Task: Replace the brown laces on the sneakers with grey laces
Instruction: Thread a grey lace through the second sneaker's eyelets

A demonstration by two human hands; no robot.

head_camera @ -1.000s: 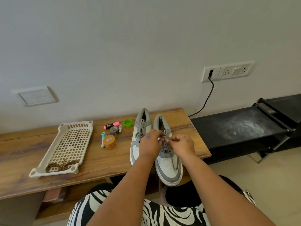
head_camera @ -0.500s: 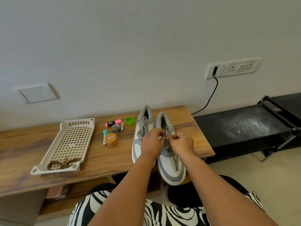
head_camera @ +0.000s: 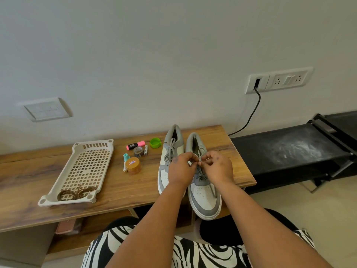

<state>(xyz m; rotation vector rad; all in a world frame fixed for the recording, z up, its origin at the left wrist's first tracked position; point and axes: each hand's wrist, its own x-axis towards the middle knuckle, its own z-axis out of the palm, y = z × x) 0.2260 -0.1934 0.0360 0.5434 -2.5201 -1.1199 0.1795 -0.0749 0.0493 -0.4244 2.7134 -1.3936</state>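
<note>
Two grey-and-white sneakers stand side by side on the wooden table, toes towards me. The left sneaker (head_camera: 170, 149) carries a tied grey lace. The right sneaker (head_camera: 204, 198) overhangs the table's front edge, and its grey lace (head_camera: 201, 171) runs up the eyelets. My left hand (head_camera: 181, 169) and my right hand (head_camera: 218, 167) meet over its tongue, each pinching a strand of that grey lace. One loose end trails down over the toe. The brown laces (head_camera: 76, 192) lie coiled in the near end of a cream tray.
The cream perforated tray (head_camera: 87, 163) sits at the table's left. Between it and the shoes lie a pink highlighter (head_camera: 135, 146), a green cap (head_camera: 155, 142), a tape roll, small batteries and an amber jar (head_camera: 133, 165). A black shelf (head_camera: 289, 149) stands to the right.
Both hands have stayed on the right sneaker's lace and shifted slightly up the tongue, fingers working the strands. The camera view drifted a little.
</note>
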